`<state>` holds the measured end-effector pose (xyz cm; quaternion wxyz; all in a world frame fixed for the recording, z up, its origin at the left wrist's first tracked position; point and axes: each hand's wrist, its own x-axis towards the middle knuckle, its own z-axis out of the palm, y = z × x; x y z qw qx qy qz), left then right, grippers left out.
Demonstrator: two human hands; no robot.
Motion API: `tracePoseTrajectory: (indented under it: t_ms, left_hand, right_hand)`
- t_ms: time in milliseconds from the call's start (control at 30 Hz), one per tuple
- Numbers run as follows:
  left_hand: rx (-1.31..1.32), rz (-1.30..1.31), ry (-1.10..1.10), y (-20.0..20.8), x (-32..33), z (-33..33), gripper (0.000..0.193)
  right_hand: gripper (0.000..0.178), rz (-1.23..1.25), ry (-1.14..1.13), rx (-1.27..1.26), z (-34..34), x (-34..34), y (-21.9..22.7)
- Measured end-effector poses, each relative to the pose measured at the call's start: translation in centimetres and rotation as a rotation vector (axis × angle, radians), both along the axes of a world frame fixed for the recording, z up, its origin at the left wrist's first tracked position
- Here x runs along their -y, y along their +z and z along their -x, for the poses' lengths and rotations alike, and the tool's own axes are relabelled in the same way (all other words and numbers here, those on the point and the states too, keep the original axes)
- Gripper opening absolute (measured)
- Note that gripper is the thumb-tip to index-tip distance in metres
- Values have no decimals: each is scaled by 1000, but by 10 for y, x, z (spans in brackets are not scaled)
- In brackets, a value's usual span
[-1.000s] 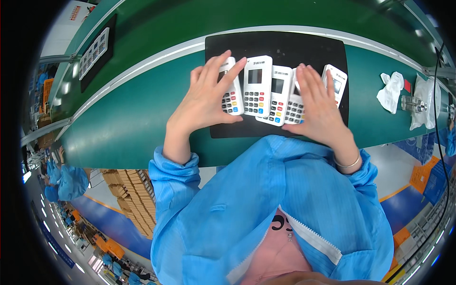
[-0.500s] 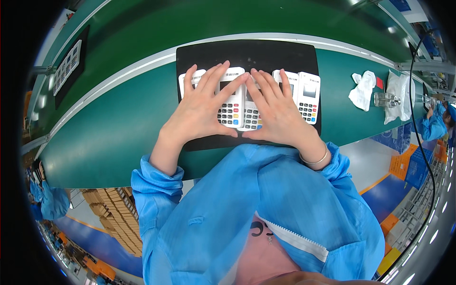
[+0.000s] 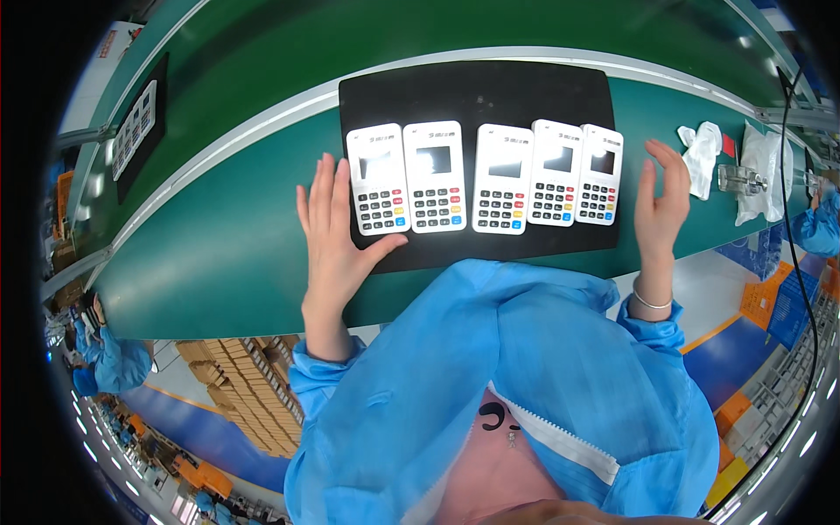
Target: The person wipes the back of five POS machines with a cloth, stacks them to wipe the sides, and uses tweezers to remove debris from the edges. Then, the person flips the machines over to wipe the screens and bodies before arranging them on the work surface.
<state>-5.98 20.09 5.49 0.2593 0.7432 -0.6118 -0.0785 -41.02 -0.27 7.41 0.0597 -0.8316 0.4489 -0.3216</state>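
Observation:
Several white card payment terminals lie face up in a row on a black mat (image 3: 542,92). The leftmost terminal (image 3: 378,179) has my left hand (image 3: 334,232) along its left side, fingers extended and thumb spread by its lower edge. Close to it lies another terminal (image 3: 434,175). After a gap come a middle terminal (image 3: 501,179), one more terminal (image 3: 553,175) and the rightmost terminal (image 3: 599,175), side by side. Beyond that last one, my right hand (image 3: 661,201) is apart from the terminals, its fingers loosely bent and thumb separate, with nothing in it.
Farther right on the green bench (image 3: 219,254) are a crumpled white cloth (image 3: 702,157), a small red item (image 3: 728,145), a clear bottle (image 3: 739,179) and a white plastic bag (image 3: 763,166). Stacked cartons (image 3: 241,394) stand below left. A black cable (image 3: 801,289) hangs at right.
Both hands have moved apart from over the middle terminals, the left one leftward and the right one rightward off the mat. The terminals are now uncovered, with a gap between two groups.

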Motion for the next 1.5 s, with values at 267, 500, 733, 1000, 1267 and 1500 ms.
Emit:
tracePoseTrajectory:
  t_ms: [267,500,733,1000,1267,1500]
  left_hand:
    - [-43,128,-20,-9,4,4,106]
    - [-188,51,31,-11,-3,3,114]
    - [-205,49,14,-10,1,1,121]
    - [-227,47,31,-9,2,3,114]
    - [-216,22,18,-10,1,1,105]
    - [55,168,-187,18,5,32,60]
  right_hand:
    - [25,-99,-78,39,-12,-12,-34]
    - [21,-182,-11,214,-13,-5,-41]
    - [17,-215,-48,212,-16,-4,-38]
    - [18,-179,-566,112,65,53,-32]
    - [38,12,-735,33,96,70,-38]
    - [19,-278,-284,928,38,40,-15]
